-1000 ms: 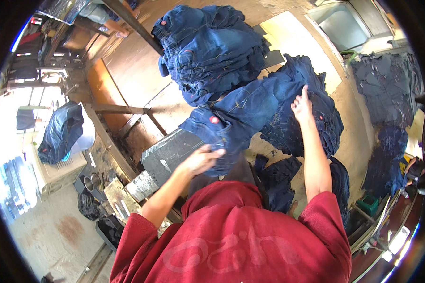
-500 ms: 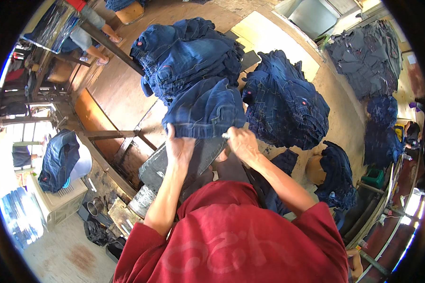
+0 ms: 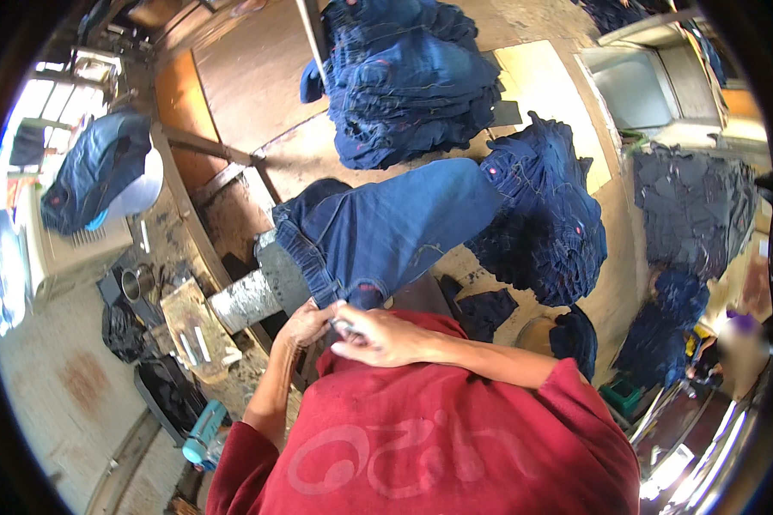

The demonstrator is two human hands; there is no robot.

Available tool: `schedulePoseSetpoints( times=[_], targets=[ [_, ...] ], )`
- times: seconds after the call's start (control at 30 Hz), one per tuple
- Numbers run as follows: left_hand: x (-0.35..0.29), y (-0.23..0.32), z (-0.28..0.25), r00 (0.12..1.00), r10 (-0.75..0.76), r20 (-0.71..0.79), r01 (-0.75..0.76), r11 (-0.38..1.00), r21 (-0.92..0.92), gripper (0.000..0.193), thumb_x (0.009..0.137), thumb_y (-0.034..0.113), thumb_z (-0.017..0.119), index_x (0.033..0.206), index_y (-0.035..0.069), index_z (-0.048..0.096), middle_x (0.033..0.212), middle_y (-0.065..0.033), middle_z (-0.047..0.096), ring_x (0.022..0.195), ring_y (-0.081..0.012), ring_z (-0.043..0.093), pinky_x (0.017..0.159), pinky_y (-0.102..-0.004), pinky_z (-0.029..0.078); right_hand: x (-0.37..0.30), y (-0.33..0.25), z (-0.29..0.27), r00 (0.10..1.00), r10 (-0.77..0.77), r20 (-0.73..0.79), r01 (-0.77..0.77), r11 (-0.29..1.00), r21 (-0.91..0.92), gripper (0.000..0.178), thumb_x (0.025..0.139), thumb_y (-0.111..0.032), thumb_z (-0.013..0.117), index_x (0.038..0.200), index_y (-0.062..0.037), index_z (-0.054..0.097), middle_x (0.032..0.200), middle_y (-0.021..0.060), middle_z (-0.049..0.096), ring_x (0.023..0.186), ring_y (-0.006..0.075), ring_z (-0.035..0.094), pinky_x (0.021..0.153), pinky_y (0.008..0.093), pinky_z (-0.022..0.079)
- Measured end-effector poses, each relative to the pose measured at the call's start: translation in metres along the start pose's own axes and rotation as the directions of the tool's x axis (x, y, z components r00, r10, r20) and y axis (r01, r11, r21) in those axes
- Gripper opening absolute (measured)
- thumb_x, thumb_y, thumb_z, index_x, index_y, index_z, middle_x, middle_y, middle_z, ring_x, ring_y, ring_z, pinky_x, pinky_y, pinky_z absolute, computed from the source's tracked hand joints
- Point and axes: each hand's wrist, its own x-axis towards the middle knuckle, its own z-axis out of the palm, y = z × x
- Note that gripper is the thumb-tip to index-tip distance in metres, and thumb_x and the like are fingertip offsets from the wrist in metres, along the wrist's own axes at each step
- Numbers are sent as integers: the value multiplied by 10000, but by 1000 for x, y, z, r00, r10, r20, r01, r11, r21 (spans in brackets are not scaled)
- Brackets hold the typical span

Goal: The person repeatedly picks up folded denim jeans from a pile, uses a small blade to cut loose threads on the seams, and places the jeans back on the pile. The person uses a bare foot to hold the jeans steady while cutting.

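A pair of blue jeans (image 3: 404, 215) is pulled over a dark padded board (image 3: 288, 270), its elastic-looking waistband toward the board's pale, worn end. My left hand (image 3: 305, 326) is closed on the waistband's near edge. Close beside it, my right hand (image 3: 378, 336) is curled, fingers bent in by the same edge. Something small and greyish seems to be in the right fingers, too small to name. Part of the board is hidden under the denim.
Tall jeans piles stand ahead (image 3: 412, 94) and to the right (image 3: 545, 215). Dark grey garments (image 3: 696, 206) lie far right. At left are a wooden frame (image 3: 185, 206), a beige box (image 3: 77, 240) with jeans on top, a metal cup (image 3: 136, 281) and a turquoise bottle (image 3: 204, 433).
The jeans have turned on the board and now lie angled to the right, waistband toward the left. Both hands have come nearer my body and close together. My view has shifted.
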Motion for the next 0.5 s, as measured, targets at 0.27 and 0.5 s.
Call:
schedulePoseSetpoints(
  times=[0.27, 0.5],
  targets=[
    [-100, 8, -102, 906, -143, -398, 362, 750, 553, 651, 951, 414, 853, 1445, 36, 662, 1372, -179, 736, 1263, -284, 680, 1086, -428, 524, -32, 18, -57, 894, 37, -446, -78, 994, -73, 150, 1105, -145, 610, 1210, -63, 541, 877, 164, 714, 824, 374, 761, 714, 472, 566],
    [17, 155, -64, 628, 731, -266, -278, 531, 800, 744, 908, 417, 873, 1493, 54, 590, 1366, -247, 686, 1275, -402, 677, 1112, -487, 528, -9, 20, -52, 769, -34, -638, -179, 947, -267, 200, 1037, -105, 701, 1221, -76, 630, 800, 132, 746, 650, 327, 724, 616, 438, 572]
  ],
)
